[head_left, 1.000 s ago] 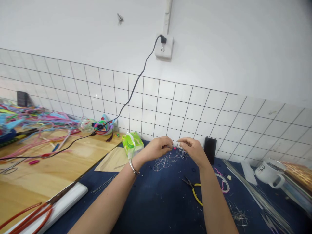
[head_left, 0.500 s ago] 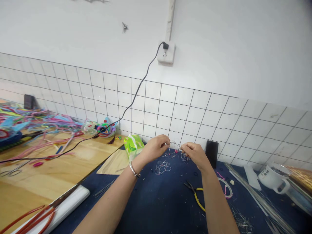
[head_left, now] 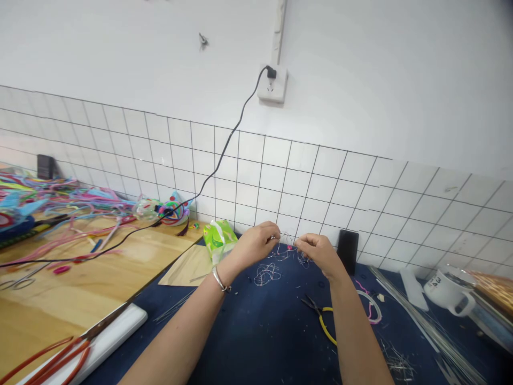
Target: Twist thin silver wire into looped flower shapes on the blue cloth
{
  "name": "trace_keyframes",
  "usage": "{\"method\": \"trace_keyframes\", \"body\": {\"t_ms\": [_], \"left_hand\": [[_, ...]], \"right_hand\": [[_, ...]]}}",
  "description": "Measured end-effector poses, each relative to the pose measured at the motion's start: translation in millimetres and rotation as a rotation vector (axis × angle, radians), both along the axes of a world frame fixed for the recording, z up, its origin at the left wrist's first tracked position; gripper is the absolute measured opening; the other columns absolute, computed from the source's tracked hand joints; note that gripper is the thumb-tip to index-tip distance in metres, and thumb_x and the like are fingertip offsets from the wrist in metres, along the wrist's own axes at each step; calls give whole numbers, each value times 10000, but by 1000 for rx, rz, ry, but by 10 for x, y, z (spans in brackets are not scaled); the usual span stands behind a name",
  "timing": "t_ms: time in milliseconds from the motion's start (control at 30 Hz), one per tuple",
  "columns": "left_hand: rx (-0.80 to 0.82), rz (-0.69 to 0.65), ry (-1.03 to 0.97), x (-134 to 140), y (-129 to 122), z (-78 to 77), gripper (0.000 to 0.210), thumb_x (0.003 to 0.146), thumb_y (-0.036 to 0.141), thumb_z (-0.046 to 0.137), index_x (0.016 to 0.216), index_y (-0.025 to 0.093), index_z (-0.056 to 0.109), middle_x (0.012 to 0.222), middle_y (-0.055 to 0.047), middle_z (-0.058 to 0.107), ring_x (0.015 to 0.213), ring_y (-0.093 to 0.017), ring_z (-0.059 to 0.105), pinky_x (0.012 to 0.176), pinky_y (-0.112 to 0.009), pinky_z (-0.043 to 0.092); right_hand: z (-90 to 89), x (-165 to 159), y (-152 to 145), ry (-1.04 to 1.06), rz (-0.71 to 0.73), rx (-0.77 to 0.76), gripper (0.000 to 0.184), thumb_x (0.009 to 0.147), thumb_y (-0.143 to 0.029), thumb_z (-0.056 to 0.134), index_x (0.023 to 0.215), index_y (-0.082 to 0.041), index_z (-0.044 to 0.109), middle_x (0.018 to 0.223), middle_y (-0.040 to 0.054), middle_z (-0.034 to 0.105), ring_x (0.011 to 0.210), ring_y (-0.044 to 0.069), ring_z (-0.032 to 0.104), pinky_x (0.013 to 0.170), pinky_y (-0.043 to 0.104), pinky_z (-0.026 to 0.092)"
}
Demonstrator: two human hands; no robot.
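Observation:
Thin wire (head_left: pixel 285 235) with a small pink-red piece (head_left: pixel 289 247) on it runs between my two hands, above the dark blue mat (head_left: pixel 256 337). My left hand (head_left: pixel 258 240) is closed in a pinch at the wire's left side. At its right side the fingers of my right hand (head_left: pixel 315 247) pinch too. The exact grip points are too small to make out clearly. A loose tangle of thin wire (head_left: pixel 267 275) lies on the mat below my left hand, and more wire (head_left: pixel 303 259) shows beside my right fingers.
Yellow-handled pliers (head_left: pixel 321 315) lie by my right forearm. Orange-handled scissors (head_left: pixel 82 339) rest on a white box (head_left: pixel 130 320) at left. A black phone (head_left: pixel 348 251) leans on the wall, a white mug (head_left: pixel 449 293) stands right, and a green tissue pack (head_left: pixel 218 238) stands left.
Both hands hold nearly the same place and pinch. The view has shifted very slightly; nothing has visibly been taken up or let go.

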State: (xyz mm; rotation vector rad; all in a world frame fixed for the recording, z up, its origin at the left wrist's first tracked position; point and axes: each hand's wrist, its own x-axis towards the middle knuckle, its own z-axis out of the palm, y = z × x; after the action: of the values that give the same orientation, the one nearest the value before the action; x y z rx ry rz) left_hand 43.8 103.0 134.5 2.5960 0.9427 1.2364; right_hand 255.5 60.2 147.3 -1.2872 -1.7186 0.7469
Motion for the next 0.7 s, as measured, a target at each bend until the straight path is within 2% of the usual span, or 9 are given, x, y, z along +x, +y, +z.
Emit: {"method": "trace_keyframes", "body": {"t_ms": [133,367,700], "left_hand": [[2,-9,-4,-1,-15,17,142,798,92,496,798,193,596,894,-29,627,823,-160,601,786,-292,486],[-10,-23,36,36,-52,28,145,795,103,499,804,190,615,891,-36,632,804,-162,605,767,-284,488],[-63,30,148,51,-113,54,124,798,142,477,820,191,588,877,-30,623,772,-156,587,698,-251,444]], "right_hand": [[-5,-15,2,-4,-18,11,239,788,-388,571,753,-163,644,659,-8,567,600,117,489,564,246,384],[10,-41,1,29,-28,63,266,787,-351,573,938,-161,681,872,51,675,807,176,592,712,285,452],[-74,-20,59,-29,-10,142,242,803,-298,553,975,-197,690,921,41,680,826,169,593,753,297,461]]}}
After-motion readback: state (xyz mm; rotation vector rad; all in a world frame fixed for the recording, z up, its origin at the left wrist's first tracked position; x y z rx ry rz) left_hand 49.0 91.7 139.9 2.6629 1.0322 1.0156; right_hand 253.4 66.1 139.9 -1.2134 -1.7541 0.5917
